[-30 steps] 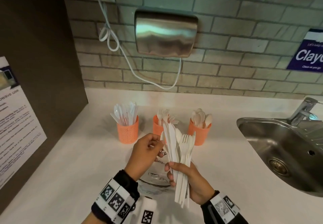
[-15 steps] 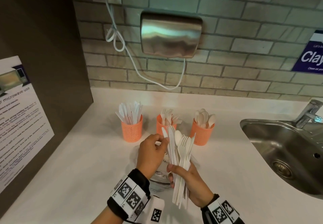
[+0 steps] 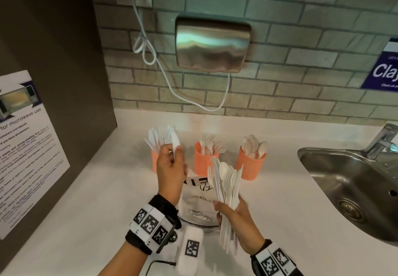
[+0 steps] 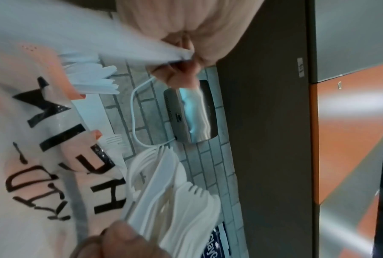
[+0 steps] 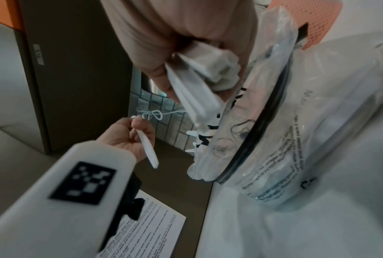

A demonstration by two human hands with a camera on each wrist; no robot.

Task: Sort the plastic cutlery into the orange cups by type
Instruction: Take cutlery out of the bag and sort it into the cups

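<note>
Over the left orange cup (image 3: 154, 161), already bristling with knives, the left hand (image 3: 170, 168) is pinching a single white knife (image 3: 175, 144). Nearer and to the right, the right hand (image 3: 239, 222) is gripping a mixed cutlery bundle (image 3: 228, 189) above the counter (image 3: 86, 211).

Left hand (image 3: 171, 169) raised over the far left part of the countertop, back of hand toward the head camera, fingers curled, thumb and fingertips pinching one piece of cutlery; the right wrist view shows its palm side with the piece pinched. Left wrist wears a black band with square-patterned markers. Right hand (image 3: 238, 219) lower and nearer the front edge, palm turned inward, fingers wrapped round a bundle held upright by the handles. Right wrist banded likewise. Both forearms reach in from the front edge, hands apart, not touching.
</note>
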